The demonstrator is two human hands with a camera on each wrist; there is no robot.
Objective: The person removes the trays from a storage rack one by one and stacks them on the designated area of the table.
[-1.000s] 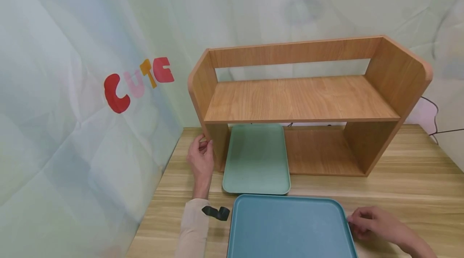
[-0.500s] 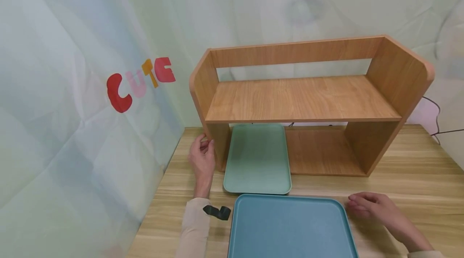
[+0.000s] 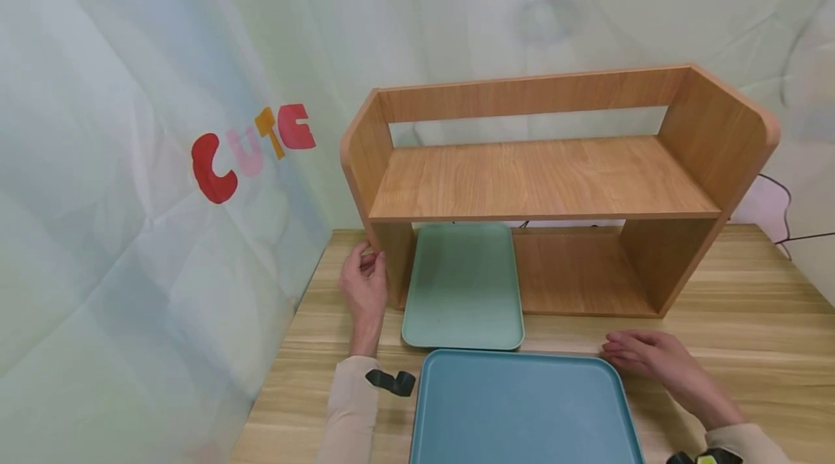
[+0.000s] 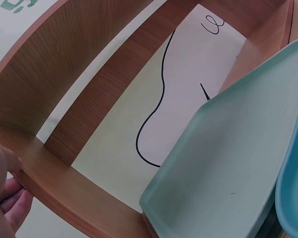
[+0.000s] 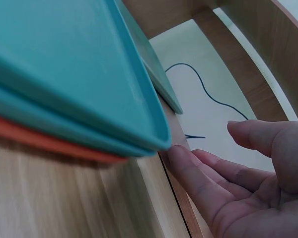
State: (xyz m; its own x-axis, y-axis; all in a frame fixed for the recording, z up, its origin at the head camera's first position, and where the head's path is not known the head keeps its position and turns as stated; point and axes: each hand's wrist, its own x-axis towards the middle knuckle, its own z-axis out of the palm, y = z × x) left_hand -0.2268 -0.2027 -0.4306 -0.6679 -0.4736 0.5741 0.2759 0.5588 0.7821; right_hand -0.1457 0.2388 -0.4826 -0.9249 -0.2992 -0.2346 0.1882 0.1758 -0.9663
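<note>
My left hand (image 3: pixel 364 286) grips the front edge of the left side panel of a two-tier wooden desktop shelf (image 3: pixel 541 177), thumb on one face and fingers round the other. A green tray (image 3: pixel 463 290) lies at the left of its lower tier, its near end sticking out past the front. Nearer to me is a blue tray (image 3: pixel 522 409); the right wrist view shows it on top of a stack with an orange tray (image 5: pixel 49 144) at the bottom. My right hand (image 3: pixel 652 359) holds nothing. Its fingers (image 5: pixel 198 191) reach out, thumb apart, right beside the blue tray's far right corner.
The wood-grain table (image 3: pixel 737 355) extends to the right of the trays. A pale fabric backdrop (image 3: pixel 196 290) with coloured letters hangs close along the left and behind the shelf. A thin dark line (image 3: pixel 805 237) runs over the backdrop at right.
My right hand has moved from the blue tray's right edge forward and left to its far right corner, its fingers straightening. The left hand, shelf and trays have stayed put.
</note>
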